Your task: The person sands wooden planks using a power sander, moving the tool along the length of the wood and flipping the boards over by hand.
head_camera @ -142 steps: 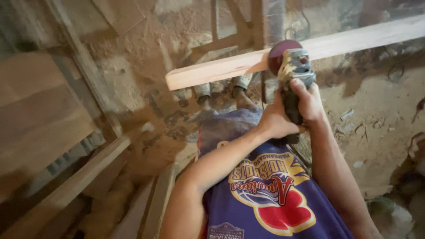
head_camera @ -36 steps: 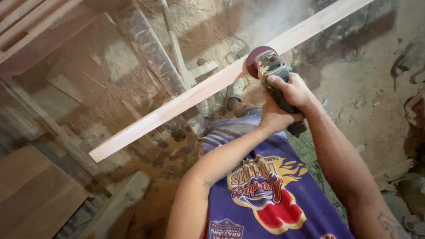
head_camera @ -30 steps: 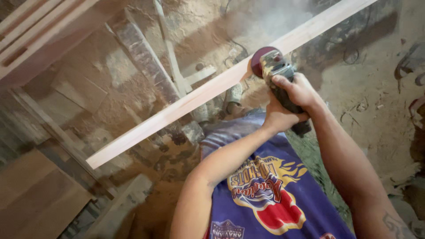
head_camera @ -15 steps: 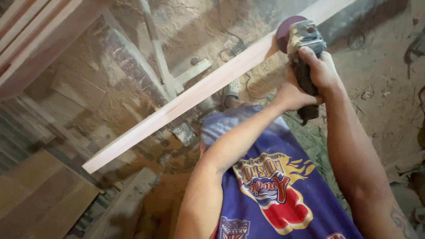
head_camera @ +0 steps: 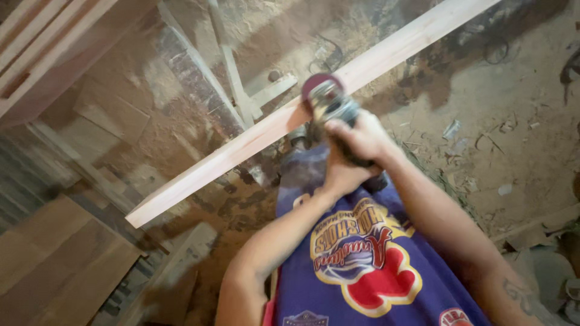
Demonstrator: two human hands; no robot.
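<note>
While both hands, right hand above left hand, clamp the angle grinder with its disc on the long pale plank running from 8 to 1 o'clock, sanding seems underway, calling for steady travel along the edge.

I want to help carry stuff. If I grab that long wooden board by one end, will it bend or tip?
The long board looks thick and straight, so probably stiff. It is long and narrow, so held by one end it would likely dip. Its pale face looks smooth, maybe dusty and slippery.
</note>
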